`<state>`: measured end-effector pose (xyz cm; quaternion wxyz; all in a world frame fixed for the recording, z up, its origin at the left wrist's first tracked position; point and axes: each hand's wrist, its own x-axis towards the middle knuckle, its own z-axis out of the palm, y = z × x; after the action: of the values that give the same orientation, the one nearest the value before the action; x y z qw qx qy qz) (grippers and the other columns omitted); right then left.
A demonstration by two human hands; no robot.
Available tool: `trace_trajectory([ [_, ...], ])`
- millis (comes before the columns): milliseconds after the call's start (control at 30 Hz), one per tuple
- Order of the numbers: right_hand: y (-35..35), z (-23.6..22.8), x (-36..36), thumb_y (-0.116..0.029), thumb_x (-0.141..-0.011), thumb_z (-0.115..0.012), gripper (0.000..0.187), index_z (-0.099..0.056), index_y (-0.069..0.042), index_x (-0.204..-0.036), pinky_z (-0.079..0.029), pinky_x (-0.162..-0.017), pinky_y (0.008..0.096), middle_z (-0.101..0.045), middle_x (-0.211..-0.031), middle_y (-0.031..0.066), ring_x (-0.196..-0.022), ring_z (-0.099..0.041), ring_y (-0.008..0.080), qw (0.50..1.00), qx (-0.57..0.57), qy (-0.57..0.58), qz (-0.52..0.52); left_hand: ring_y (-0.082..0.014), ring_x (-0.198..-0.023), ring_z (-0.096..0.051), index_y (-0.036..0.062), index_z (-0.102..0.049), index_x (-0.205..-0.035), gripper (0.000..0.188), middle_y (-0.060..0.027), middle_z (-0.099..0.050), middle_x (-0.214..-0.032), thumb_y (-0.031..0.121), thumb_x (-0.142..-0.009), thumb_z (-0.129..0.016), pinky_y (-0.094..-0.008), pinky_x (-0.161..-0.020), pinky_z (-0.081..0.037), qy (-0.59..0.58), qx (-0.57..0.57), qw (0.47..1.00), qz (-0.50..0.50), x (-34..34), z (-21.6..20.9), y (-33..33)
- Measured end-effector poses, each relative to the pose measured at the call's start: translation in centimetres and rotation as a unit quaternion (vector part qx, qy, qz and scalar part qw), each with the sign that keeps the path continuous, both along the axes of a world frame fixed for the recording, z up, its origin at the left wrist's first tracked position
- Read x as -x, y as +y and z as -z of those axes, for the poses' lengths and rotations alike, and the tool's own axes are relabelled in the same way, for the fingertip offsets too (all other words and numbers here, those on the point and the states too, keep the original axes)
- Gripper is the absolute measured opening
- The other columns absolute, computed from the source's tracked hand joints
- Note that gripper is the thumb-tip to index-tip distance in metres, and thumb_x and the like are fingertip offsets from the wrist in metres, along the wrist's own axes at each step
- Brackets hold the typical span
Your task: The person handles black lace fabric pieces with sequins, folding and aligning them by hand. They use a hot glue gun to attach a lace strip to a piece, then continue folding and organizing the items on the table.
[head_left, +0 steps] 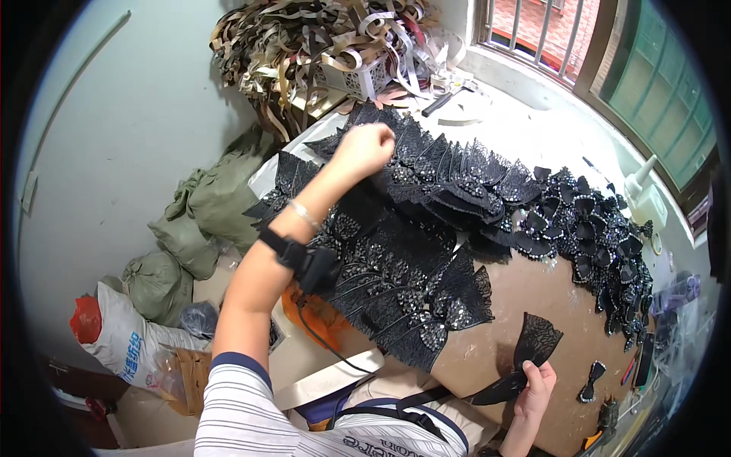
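My left hand [367, 147] reaches out over the far pile of black lace pieces [449, 171]. Its fingers are curled closed, and whatever they may hold is hidden. In my right hand [537, 387], near the table's front edge, a black lace piece [537, 341] is pinched between thumb and fingers. That piece flares out above the hand, and a dark part of it hangs down to the left. Nearer to me, beaded black lace pieces [415, 305] overlap in a second heap. A single small black bow with a sparkling edge [592, 381] lies right of my right hand.
Many beaded black bows [590, 228] are heaped along the table's right side. A white squeeze bottle [646, 194] stands by the window. At the back, a crate [354, 80] overflows with leather-like strips. Stuffed green sacks [225, 194] rest at the left. Brown board [487, 354] covers the near tabletop.
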<state>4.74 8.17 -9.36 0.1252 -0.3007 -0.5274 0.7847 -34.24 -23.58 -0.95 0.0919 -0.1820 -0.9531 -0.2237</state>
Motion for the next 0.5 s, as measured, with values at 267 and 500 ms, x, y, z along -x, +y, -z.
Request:
trace_trajectory([
  [267, 2.9, 0.8, 1.5, -0.001, -0.081, -0.061, 0.016, -0.065, 0.003, -0.096, -0.048, -0.068, 0.0245, -0.067, -0.087, 0.0053, -0.070, -0.060, 0.0108, 0.994, -0.111, -0.022, 0.002, -0.0282, -0.091, -0.065, 0.0065, -0.069, -0.097, 0.058, -0.0140, -0.069, -0.095, 0.044, -0.057, -0.088, -0.0370, -0.082, -0.050, -0.132, 0.116, 0.982, -0.063, 3.6, 3.2, 2.8],
  [500, 2.0, -1.3, 1.9, -0.011, -0.078, -0.063, 0.013, -0.059, -0.002, -0.087, -0.053, -0.057, 0.0276, -0.061, -0.077, 0.0094, -0.065, -0.060, 0.0178, 0.990, 0.124, 0.062, 0.001, -0.0317, -0.087, -0.067, 0.0004, -0.069, -0.101, 0.042, -0.0201, -0.069, -0.092, 0.021, -0.065, -0.077, -0.0374, -0.081, -0.051, -0.009, -0.063, 0.997, -0.038, 1.8, 0.1, -1.5],
])
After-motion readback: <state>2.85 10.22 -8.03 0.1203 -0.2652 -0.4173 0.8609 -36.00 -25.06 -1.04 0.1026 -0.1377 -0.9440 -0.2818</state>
